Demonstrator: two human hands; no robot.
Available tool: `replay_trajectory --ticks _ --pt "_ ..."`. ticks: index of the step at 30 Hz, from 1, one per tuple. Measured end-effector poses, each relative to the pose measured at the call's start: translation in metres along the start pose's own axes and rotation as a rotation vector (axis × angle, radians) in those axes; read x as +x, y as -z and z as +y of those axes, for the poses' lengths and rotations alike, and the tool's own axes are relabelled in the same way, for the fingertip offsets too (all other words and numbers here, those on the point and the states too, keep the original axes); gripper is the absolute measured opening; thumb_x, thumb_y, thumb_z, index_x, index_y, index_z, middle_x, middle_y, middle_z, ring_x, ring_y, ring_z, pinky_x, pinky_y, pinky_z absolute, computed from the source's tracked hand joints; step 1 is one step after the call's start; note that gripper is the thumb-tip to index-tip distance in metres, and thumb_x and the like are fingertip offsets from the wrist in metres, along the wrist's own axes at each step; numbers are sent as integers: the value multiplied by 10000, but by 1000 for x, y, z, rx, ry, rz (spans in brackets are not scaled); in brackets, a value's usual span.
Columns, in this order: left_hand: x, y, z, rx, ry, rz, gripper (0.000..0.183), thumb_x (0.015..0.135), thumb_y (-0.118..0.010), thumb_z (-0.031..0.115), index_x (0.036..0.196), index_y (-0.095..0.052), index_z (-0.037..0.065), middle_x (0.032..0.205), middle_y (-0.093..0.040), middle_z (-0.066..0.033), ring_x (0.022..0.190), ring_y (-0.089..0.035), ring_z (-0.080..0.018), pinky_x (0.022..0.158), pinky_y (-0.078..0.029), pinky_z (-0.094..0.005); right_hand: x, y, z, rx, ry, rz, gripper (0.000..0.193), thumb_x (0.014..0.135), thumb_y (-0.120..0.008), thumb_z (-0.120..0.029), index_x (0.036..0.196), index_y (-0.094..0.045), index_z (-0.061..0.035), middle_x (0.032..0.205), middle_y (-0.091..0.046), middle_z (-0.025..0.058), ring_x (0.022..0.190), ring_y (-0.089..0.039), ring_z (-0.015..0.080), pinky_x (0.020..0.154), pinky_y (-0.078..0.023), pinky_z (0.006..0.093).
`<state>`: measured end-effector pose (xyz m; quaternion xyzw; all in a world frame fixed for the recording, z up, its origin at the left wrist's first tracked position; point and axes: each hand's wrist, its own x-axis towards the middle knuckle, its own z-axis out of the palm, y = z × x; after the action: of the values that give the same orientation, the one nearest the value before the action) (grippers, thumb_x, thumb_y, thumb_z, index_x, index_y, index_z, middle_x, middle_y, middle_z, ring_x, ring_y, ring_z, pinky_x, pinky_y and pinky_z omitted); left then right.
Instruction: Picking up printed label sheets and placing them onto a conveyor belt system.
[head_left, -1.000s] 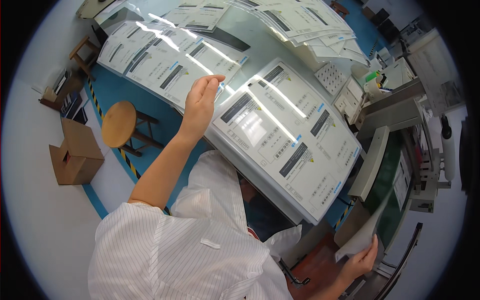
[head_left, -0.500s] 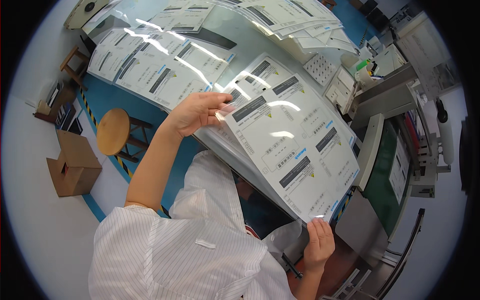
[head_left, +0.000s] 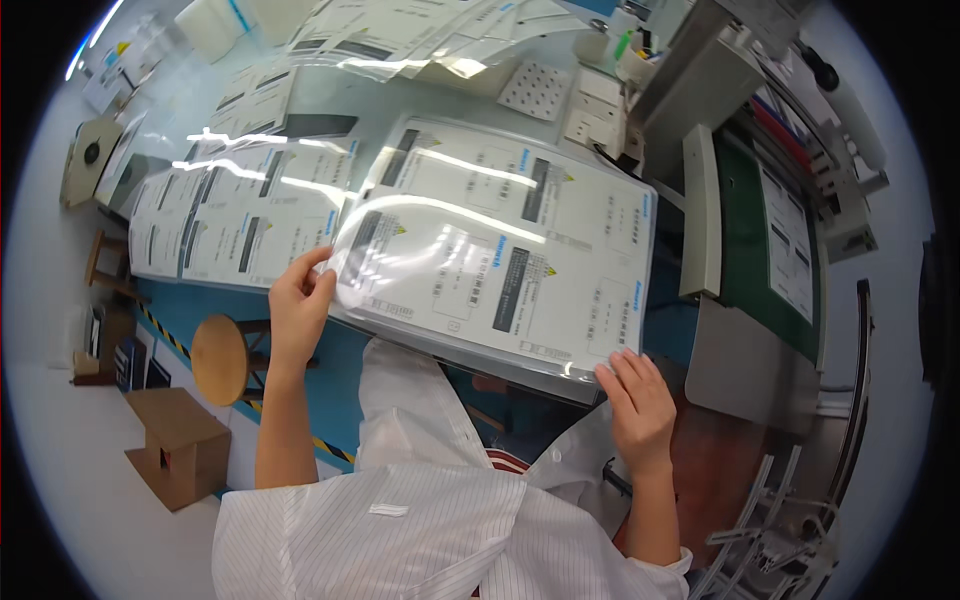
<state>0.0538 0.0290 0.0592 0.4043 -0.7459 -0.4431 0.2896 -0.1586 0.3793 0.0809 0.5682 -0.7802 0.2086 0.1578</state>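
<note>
A glossy laminated printed sheet [head_left: 470,280] lies on top of a stack of similar sheets [head_left: 590,210] at the near edge of the table. My left hand [head_left: 298,305] pinches the top sheet's left edge, which curls upward. My right hand [head_left: 635,395] presses on its lower right corner with fingers spread. Both forearms come out of white striped sleeves.
More laminated sheets [head_left: 230,215] cover the table to the left and at the back. A green-topped machine [head_left: 770,260] stands on the right. A round wooden stool [head_left: 220,358] and a cardboard box [head_left: 180,445] stand on the floor to the left.
My left hand has come down from raised height to the sheet's left edge. My right hand moved up from my lap to the sheet's lower right corner. The sheet now lies nearly flat.
</note>
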Motion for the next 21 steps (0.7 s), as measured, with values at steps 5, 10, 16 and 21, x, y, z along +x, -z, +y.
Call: replay_trajectory --ticks 5,10,16,21 --pt "-2 -7 8 285 -97 38 322 891 -583 90 1194 -618 -15 664 -499 0 601 -428 -77 545 -376 -249 -8 -14 3 29 -64 28 294 733 -608 58 994 -705 -36 1085 -670 149 1044 -642 319 925 -506 449" --pt "0 -7 17 516 -72 -39 321 911 -556 142 1194 -618 4 759 -580 -137 643 -549 -210 627 -455 -347 -11 -19 3 51 -83 47 291 734 -620 53 997 -708 -36 1087 -673 150 1062 -635 316 939 -500 435" --pt "11 -8 28 783 -151 -122 316 923 -555 193 1157 -628 -6 921 -603 -155 862 -583 -288 775 -462 -387 -17 -20 2 22 -73 63 303 713 -640 50 999 -706 -26 1090 -674 142 1056 -636 314 943 -498 430" --pt "29 -19 4 545 -193 -69 393 951 -541 247 1215 -573 -42 1087 -603 -198 1023 -570 -324 887 -450 -391 -15 -8 6 153 -112 19 290 721 -625 38 995 -703 -18 1067 -680 141 1046 -639 311 928 -505 425"
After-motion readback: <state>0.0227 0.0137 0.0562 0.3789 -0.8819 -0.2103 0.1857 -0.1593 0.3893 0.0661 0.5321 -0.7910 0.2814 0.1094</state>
